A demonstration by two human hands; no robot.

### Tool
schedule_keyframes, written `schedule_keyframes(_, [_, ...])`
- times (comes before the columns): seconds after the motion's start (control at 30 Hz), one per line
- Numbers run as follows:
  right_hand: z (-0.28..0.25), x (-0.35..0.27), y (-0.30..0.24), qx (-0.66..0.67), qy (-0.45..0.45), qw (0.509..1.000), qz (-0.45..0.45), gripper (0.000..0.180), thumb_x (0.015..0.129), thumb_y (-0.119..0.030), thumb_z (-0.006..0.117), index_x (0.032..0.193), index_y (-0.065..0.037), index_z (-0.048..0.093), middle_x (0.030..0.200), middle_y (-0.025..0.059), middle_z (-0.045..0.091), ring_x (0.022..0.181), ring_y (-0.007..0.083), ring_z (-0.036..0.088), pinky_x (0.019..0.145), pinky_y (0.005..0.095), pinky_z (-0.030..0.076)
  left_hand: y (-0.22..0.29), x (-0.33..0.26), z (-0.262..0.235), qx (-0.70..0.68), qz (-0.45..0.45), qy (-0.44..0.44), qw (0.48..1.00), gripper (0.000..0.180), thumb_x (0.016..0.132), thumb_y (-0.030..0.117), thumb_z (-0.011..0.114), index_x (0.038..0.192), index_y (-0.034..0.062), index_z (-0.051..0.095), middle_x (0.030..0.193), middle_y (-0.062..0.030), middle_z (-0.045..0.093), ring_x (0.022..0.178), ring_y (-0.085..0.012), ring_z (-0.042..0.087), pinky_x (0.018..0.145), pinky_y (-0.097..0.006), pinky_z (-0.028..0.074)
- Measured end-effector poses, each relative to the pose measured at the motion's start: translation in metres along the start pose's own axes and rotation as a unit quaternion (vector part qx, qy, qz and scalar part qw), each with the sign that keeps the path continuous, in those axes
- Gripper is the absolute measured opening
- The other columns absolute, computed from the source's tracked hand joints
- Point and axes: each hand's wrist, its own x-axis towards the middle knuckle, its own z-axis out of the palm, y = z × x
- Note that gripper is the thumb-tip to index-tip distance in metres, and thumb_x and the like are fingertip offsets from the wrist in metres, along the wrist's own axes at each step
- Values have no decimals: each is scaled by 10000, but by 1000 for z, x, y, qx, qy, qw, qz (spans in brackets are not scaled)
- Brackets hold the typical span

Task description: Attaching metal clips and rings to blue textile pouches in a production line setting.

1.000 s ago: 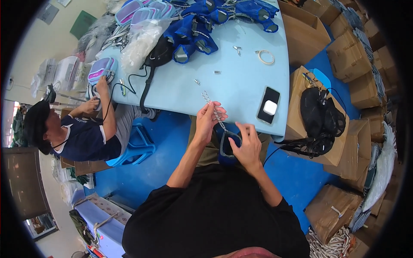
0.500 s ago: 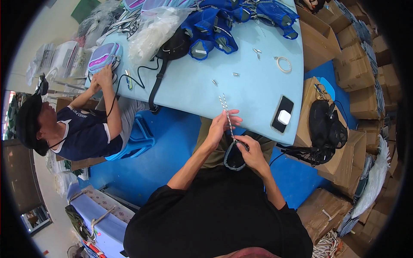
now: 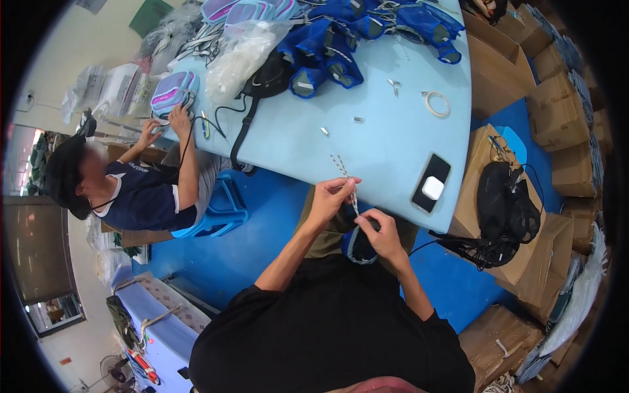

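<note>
Two strands of a speckled white-and-dark cord (image 3: 340, 166) rise from a small blue drawstring pouch (image 3: 354, 249) in my lap. My left hand (image 3: 332, 200) pinches the cord between thumb and fingers, below its loose ends, which point toward the table. Lower down, close to the pouch's mouth, my right hand (image 3: 382, 233) is closed on the cord too, with the pouch partly hidden beneath it. Small silvery metal pieces lie on the table beyond my hands: one piece (image 3: 324, 131), another piece (image 3: 358, 120), and a little cluster (image 3: 394, 86) farther off.
The light-blue table (image 3: 386, 150) carries blue pouches (image 3: 331, 59) at the back, clear plastic (image 3: 236, 65), a tape roll (image 3: 437, 103) and a phone (image 3: 430, 183) under a white case. A co-worker (image 3: 141, 196) sits left by a lilac bag (image 3: 174, 90). Cardboard boxes (image 3: 557, 98) stack at right.
My left hand's spread fingers have closed into a pinch on the cord. The co-worker's hands have moved apart beside the lilac bag. The whole view has shifted slightly.
</note>
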Motion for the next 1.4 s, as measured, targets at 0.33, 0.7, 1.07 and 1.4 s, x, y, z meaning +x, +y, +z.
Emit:
schedule_keyframes(0.33, [-29, -15, -8, 18, 73, 997, -16, 254, 1032, -183, 618, 970, 42, 718, 790, 131, 763, 633, 189, 697, 608, 315, 490, -10, 9, 46, -23, -9, 63, 998, 419, 1069, 317, 626, 1281, -38, 693, 1017, -43, 702, 796, -87, 642, 710, -235, 531])
schedule_keyframes(0.7, [-36, -21, -1, 97, 64, 993, -33, 255, 1042, -178, 600, 1027, 63, 682, 813, 149, 761, 745, 205, 733, 699, 339, 533, -2, 5, 63, 64, -80, -35, 994, 424, 1063, 337, 630, 1316, 1, 681, 1052, -39, 720, 900, -103, 648, 788, -269, 547])
schedule_keyframes(1.07, [-12, -25, -14, 39, 77, 996, -16, 296, 1023, -146, 591, 1290, -19, 589, 814, 157, 748, 778, 336, 739, 692, 400, 537, -9, 18, 43, 13, -69, -36, 997, 354, 1063, 302, 634, 1253, 14, 712, 1027, -35, 720, 833, -90, 639, 760, -267, 547])
schedule_keyframes(1.4, [-4, 7, -3, -20, 47, 997, -51, 242, 1018, -65, 578, 1230, 46, 611, 842, 152, 734, 772, 248, 735, 733, 360, 557, 8, 19, 46, -19, -109, -31, 993, 428, 1101, 380, 538, 1254, 8, 685, 1047, -62, 738, 905, -132, 682, 806, -288, 544])
